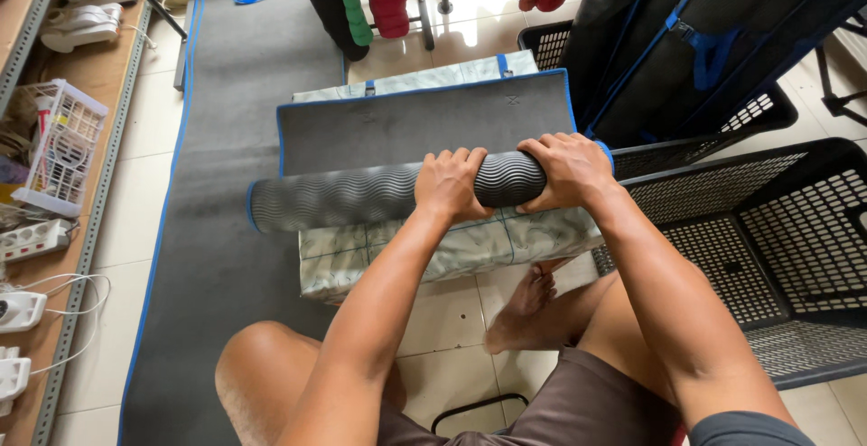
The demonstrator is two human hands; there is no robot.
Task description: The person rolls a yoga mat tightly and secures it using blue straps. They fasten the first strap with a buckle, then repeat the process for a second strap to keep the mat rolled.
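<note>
Grey rubber mat (424, 130), blue-edged, lies half rolled on a pale marbled cushion (452, 252) set on the tiled floor (452, 320). Rolled part (352, 198) (wavy ribbed underside showing) sits at the near edge, flat part beyond it. Left hand (450, 184) is clamped over the roll near its middle, fingers curled on top. Right hand (567, 171) grips the roll's right end the same way. Black mesh baskets (777, 229) stand just right of the cushion; a second grey mat (226, 229) lies flat to the left.
</note>
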